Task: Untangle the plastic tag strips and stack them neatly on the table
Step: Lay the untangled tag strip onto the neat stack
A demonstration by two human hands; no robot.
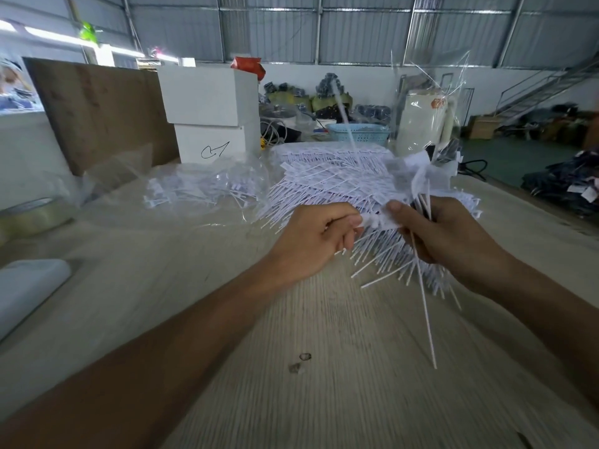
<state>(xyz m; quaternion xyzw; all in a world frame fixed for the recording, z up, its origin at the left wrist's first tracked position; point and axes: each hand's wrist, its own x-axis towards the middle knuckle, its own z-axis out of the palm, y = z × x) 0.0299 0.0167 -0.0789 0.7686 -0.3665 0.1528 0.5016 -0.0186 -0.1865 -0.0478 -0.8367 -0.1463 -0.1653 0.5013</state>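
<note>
A big stack of white plastic tag strips (pixel 337 179) lies on the pale wooden table (pixel 324 367), thin tails pointing toward me. My right hand (pixel 453 234) grips a tangled bunch of strips (pixel 421 176); their flat ends stick up above the fist and long tails hang below it. My left hand (pixel 311 241) pinches the flat white end of one strip (pixel 377 220) between thumb and fingers, right beside my right thumb. Both hands hover over the near edge of the stack.
A clear plastic bag with more strips (pixel 197 189) lies to the left. Two white boxes (pixel 210 111) and a brown board (pixel 100 108) stand behind. A blue basket (pixel 358 132), a tape roll (pixel 32 215) and a white object (pixel 29 286) are around.
</note>
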